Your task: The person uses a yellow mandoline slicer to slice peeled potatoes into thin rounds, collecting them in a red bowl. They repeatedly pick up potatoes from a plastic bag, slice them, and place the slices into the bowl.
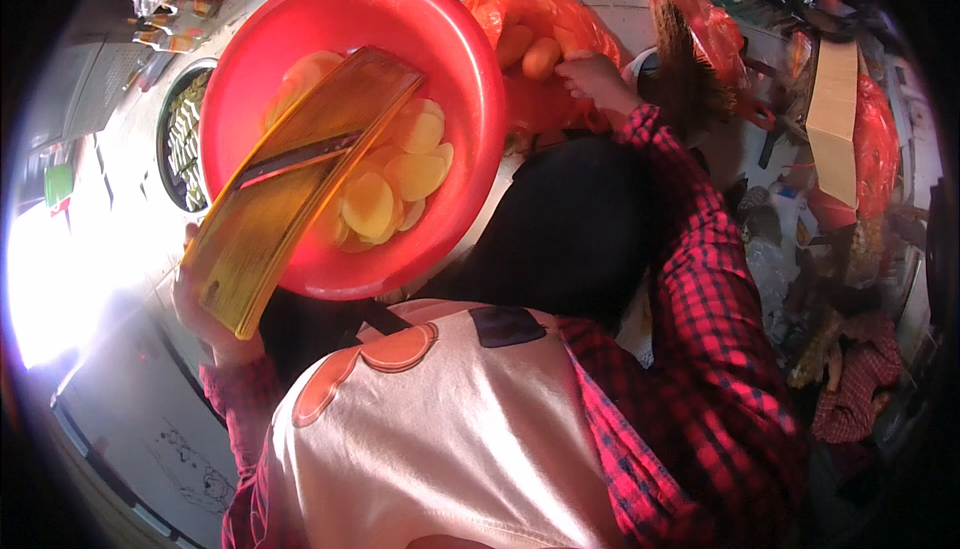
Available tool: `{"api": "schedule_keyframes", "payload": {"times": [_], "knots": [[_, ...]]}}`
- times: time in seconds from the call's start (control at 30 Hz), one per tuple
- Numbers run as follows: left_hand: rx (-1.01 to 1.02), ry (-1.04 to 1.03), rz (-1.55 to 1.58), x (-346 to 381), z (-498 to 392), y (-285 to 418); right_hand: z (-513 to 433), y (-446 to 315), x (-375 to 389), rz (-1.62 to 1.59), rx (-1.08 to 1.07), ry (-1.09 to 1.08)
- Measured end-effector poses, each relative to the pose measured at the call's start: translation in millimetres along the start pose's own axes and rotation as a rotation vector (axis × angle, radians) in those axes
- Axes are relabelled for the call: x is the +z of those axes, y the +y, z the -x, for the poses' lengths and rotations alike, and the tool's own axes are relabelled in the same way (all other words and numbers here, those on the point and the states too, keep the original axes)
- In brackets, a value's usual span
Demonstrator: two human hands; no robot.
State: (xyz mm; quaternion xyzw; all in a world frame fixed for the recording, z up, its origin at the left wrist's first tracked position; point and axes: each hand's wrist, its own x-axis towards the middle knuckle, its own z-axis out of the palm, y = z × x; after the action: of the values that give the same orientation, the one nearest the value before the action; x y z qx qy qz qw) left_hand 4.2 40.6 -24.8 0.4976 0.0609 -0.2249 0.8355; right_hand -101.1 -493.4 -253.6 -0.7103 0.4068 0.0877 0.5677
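My left hand (214, 316) grips the lower end of a wooden mandoline slicer (281, 219). The slicer lies tilted across a large red plastic basin (472, 144), its dark blade slot (300, 159) near the middle. Pale yellow potato slices (405, 166) are heaped in the basin, partly hidden under the board. Just right of the basin, my right hand (598, 82) is at a red-orange plastic bag (525, 5). Whole potatoes (541, 59) show inside the bag, close to my fingertips. Whether those fingers pinch the bag's edge is unclear.
Left of the basin stands a round container (187, 144) with green-and-white pieces. A bristle brush or broom (679, 46) is beyond my right hand. Farther right are a cardboard box (832, 121) and red plastic bags (876, 144). Another person (855, 384) is at the lower right.
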Motion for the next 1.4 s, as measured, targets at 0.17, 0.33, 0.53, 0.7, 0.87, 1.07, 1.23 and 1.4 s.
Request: {"api": "schedule_keyframes", "payload": {"times": [0.17,0.33,0.53,0.7,0.87,1.07,1.23,1.4], "knots": [[0.126,0.033,-0.531,-43,3,9,-40,32,30,0.584,-0.249,0.201],[0.036,-0.053,-0.126,-2,-4,7,-96,59,50,0.819,-0.167,0.206],[-0.015,-0.196,-0.092,6,-2,10,-95,45,66,0.621,-0.169,0.224],[0.004,-0.104,-0.115,-10,4,13,-85,45,61,0.547,-0.236,0.264],[0.009,-0.107,-0.077,-4,13,8,-26,41,48,-0.377,-0.08,0.052],[0.011,-0.197,0.007,-3,10,3,16,44,33,-1.218,-0.092,-0.317],[0.328,0.011,-0.932,-12,10,-6,80,-32,-3,-1.294,-0.141,-0.503],[0.082,0.034,0.169,36,4,-16,125,-86,-29,-1.04,-0.374,-0.45]]}}
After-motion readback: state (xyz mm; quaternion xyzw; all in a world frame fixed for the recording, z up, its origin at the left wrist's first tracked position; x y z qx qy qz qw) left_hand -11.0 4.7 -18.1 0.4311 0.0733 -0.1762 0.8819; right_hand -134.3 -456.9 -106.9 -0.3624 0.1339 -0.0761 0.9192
